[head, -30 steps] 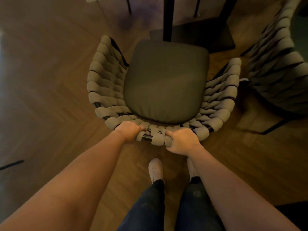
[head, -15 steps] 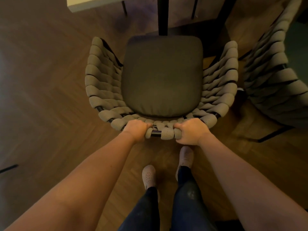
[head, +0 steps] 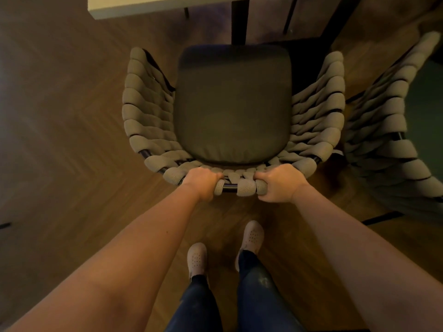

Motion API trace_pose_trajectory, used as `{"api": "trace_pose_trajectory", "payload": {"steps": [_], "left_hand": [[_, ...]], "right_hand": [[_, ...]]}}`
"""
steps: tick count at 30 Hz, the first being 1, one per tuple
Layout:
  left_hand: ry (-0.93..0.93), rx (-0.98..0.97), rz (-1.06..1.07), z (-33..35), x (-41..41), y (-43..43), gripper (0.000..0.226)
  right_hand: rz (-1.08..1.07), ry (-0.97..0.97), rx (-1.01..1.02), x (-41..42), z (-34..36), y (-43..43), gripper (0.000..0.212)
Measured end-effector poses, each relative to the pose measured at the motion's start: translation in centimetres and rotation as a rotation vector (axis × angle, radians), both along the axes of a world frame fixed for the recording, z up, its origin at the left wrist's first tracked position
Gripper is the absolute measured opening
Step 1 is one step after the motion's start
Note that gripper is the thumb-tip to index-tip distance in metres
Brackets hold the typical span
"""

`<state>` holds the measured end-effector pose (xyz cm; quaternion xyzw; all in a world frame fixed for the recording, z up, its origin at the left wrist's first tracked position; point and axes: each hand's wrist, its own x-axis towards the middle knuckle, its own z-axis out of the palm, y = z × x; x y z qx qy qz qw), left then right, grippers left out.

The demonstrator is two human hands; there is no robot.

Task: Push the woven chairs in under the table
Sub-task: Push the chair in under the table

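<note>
A woven chair (head: 148, 121) with grey-beige padded straps and a dark seat cushion (head: 233, 104) stands right in front of me, facing the table. My left hand (head: 201, 183) and my right hand (head: 279, 183) both grip the top rail of its backrest, a short gap of bare black rail between them. The pale table top (head: 143, 7) shows at the upper edge, with a black table leg (head: 239, 22) just beyond the cushion's front. The seat's front edge sits at the table's shadow. A second woven chair (head: 388, 130) stands at the right.
Herringbone wood floor lies all around, with open floor to the left. My two feet in pale perforated shoes (head: 251, 238) stand just behind the chair. Thin black legs of other furniture (head: 288, 17) show under the table. A black chair leg (head: 381, 218) lies at the right.
The chair has moved forward toward the table, and more of the table top has come into view. My feet have stepped forward behind it. Both hands kept their grip.
</note>
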<state>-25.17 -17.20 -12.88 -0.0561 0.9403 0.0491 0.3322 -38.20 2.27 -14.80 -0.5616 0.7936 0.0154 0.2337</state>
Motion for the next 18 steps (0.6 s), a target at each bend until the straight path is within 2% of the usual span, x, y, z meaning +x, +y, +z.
{"api": "trace_pose_trajectory", "payload": {"steps": [6, 10, 12, 13, 15, 16, 17, 18], "left_hand": [[-0.053, -0.004, 0.017, 0.3, 0.0, 0.1, 0.048], [-0.098, 0.107, 0.038, 0.3, 0.3, -0.6, 0.056], [-0.099, 0.162, 0.102, 1.0, 0.8, -1.3, 0.065], [-0.071, 0.170, 0.153, 1.4, 1.4, -1.8, 0.071], [0.047, 0.099, 0.252, 1.6, 3.4, -3.1, 0.083], [0.144, 0.028, 0.298, 1.4, 4.4, -4.0, 0.088], [0.237, -0.036, 0.363, 1.0, 5.3, -4.8, 0.088], [0.314, -0.067, 0.460, 0.7, 6.0, -5.6, 0.081]], "right_hand": [[0.029, -0.025, -0.002, -0.2, -0.1, 0.3, 0.044], [-0.051, -0.075, 0.047, -0.4, 0.2, 0.3, 0.063], [-0.271, -0.138, -0.025, -0.5, 0.3, 0.7, 0.066], [-0.380, -0.095, -0.120, -0.5, 0.2, 0.9, 0.066], [-0.594, 0.112, -0.255, 0.2, -0.4, 1.4, 0.046], [-0.732, 0.175, -0.259, 0.6, -0.6, 1.4, 0.036], [-0.889, 0.188, -0.234, 1.3, -0.6, 1.3, 0.040], [-1.047, 0.170, -0.213, 1.9, -0.6, 1.1, 0.054]]}}
